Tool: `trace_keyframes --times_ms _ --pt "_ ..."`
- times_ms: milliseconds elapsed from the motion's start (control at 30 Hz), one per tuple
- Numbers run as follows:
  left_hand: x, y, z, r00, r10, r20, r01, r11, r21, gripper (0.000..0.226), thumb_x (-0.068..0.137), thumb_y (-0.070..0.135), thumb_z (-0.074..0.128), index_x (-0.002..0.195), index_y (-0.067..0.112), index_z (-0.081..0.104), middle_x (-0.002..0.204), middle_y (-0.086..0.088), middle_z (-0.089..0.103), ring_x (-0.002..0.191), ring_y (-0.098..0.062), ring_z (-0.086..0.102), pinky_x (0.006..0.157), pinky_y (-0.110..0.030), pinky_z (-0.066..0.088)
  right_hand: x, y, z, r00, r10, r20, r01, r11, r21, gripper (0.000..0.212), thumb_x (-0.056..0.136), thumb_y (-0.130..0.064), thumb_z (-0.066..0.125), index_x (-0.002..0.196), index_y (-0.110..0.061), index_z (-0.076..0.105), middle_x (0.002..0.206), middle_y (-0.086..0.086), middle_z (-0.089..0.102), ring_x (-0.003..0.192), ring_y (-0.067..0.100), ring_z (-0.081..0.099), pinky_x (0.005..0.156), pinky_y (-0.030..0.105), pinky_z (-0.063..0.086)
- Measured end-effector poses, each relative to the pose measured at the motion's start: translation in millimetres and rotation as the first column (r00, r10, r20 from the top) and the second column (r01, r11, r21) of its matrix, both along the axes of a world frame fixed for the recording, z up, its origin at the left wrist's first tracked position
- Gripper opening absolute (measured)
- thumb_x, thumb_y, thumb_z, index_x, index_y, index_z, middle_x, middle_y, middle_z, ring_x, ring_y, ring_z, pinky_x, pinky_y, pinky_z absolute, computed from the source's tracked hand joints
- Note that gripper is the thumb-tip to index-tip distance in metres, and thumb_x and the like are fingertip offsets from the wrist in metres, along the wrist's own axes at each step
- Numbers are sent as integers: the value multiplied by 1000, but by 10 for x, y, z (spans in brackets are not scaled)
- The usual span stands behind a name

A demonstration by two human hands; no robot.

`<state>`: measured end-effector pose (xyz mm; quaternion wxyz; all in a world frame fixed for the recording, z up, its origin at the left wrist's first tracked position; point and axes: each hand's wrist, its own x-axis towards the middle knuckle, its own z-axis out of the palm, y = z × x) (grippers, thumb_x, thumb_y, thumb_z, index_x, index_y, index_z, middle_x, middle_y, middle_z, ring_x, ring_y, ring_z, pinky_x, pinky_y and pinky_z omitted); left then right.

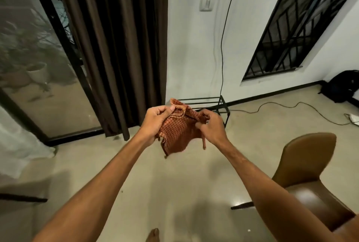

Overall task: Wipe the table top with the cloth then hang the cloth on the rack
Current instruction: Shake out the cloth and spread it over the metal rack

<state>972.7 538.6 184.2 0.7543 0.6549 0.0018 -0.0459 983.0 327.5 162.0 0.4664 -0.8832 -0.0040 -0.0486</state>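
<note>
No readable writing or labels anywhere. Both hands up in mid-air, clenched on the cloth [175,133], an orange-brown checked rag: left hand [155,123] grips its upper left edge, right hand [210,127] pinches the upper right, and the rest sags below and between them. Just beyond the grip, the black metal rack [221,106] stands on the floor by the wall, partly hidden by the cloth. Brown curtain [116,47] beyond-left of the grip. Tan chair [307,164] below-right. Black cable [291,107] on the floor to the right.
</note>
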Motion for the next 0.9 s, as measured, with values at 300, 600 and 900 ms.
trace_keyframes --times_ms 300,600,900 --pt "1340 36 -115 992 -68 -111 84 986 145 44 92 58 62 97 18 79 89 -2 79 82 -17 76 73 -25 58 1205 -361 -23 988 -155 -17 156 985 77 19 96 2 58 103 -7 73 100 4 74 99 20 69 92 37 57" --pt "2540 -558 -638 977 -191 -93 211 833 512 32 80 50 78 94 21 83 90 3 79 92 -18 74 84 -37 56 2568 -1017 48 989 149 -26 -145 982 122 26 107 -4 49 113 -11 73 113 2 73 106 8 68 91 21 55" --pt "3570 -1119 -1042 970 43 -238 -28 997 69 26 99 21 62 120 12 73 118 1 75 107 -10 71 81 -19 57 3869 -1947 -223 879 256 -401 -206 965 165 16 95 -27 76 97 -11 73 93 5 73 91 22 69 72 31 56"
